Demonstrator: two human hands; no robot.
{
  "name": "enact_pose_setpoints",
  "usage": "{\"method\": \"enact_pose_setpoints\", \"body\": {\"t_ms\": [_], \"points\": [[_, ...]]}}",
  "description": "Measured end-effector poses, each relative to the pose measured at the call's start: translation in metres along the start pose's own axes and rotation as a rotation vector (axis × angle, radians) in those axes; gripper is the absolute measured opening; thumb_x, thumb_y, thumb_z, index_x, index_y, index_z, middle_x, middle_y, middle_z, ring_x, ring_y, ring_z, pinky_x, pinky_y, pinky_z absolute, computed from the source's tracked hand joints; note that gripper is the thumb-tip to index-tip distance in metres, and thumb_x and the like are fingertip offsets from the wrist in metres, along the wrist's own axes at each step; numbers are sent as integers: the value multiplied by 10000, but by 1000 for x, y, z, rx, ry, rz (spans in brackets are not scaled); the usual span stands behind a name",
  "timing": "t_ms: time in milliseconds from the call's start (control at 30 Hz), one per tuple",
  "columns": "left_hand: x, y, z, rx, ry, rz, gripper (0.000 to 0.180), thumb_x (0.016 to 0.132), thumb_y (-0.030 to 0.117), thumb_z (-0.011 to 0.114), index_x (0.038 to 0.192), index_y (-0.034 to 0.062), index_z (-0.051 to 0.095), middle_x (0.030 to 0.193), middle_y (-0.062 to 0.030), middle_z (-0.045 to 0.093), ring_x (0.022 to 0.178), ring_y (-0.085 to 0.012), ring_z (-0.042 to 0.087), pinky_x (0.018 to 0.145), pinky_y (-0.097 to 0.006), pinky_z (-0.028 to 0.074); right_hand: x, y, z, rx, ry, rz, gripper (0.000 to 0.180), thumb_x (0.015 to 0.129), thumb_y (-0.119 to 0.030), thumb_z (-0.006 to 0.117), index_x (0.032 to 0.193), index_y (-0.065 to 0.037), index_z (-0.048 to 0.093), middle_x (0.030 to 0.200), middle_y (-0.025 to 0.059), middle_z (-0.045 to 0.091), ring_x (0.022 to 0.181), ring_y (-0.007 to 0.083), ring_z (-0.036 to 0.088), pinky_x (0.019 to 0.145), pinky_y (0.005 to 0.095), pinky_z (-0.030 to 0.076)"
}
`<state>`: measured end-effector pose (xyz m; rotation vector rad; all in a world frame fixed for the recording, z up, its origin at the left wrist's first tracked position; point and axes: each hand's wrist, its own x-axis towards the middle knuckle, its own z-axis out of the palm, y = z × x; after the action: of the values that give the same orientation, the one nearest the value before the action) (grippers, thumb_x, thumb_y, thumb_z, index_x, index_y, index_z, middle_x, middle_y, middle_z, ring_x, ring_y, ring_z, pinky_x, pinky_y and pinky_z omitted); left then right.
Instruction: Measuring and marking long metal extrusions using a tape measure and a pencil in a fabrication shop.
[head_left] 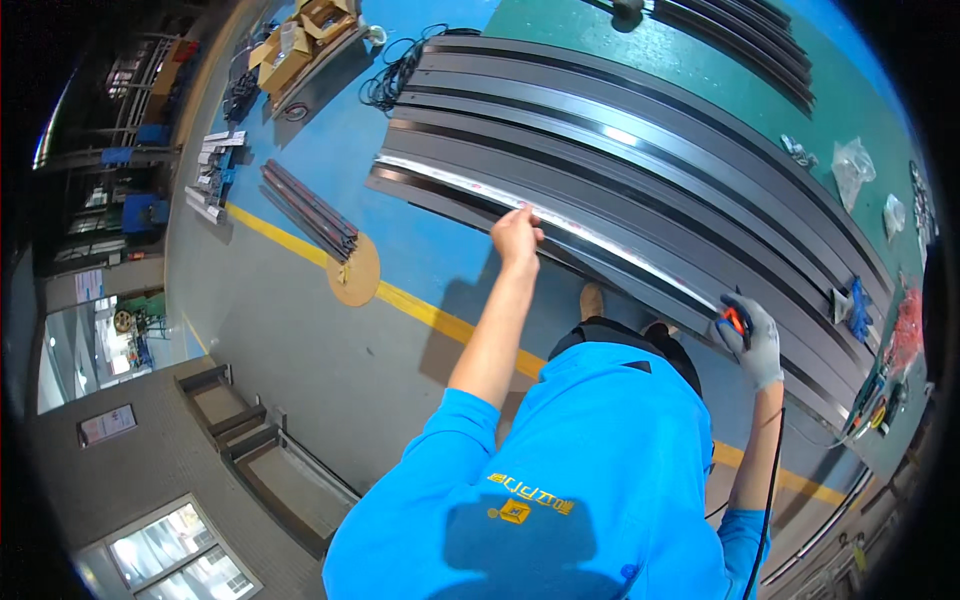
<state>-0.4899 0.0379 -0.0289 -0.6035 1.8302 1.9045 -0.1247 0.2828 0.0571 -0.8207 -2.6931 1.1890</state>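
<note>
A long white tape blade (610, 247) with red marks lies stretched along the near side of several long dark grey metal profiles (560, 150). At its right end, my right hand (757, 343), in a grey glove, is closed around an orange and black tape measure (735, 322). My bare left hand (517, 238) pinches the blade near its middle, at the profiles' near edge. The blade's far left end rests by the left end of the profiles. My left fingertips partly cover the blade.
Past the profiles is a green surface (540, 30) with more dark profiles (745, 40) and plastic bags (853, 168). A bundle of dark bars (310, 212) rests on a round board (354, 272) on the floor at left. Cardboard boxes (283, 58) and black cables (400, 75) are at far left.
</note>
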Motion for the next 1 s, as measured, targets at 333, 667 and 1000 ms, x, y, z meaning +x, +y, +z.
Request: {"method": "enact_pose_setpoints", "body": {"t_ms": [333,667,1000], "points": [[51,-3,-24,254,-102,-27,183,993,203,698,955,28,740,766,-50,711,524,-92,574,404,-204,296,11,35,-5,-268,25,-18,464,861,-269,783,1307,-167,704,1148,81,731,972,301,698,922,397,555],[47,1,-11,547,-78,78,203,925,196,766,866,3,743,709,-35,673,497,-106,540,452,-232,404,-17,70,18,-386,94,92,505,848,-248,806,1343,-219,708,1274,88,692,1126,309,653,999,395,543],[36,3,-2,648,-56,154,249,908,221,773,818,-9,739,660,-25,640,471,-109,515,463,-243,423,-19,80,29,-412,137,93,527,834,-220,814,1349,-231,706,1303,100,684,1160,320,637,1022,409,534]]}}
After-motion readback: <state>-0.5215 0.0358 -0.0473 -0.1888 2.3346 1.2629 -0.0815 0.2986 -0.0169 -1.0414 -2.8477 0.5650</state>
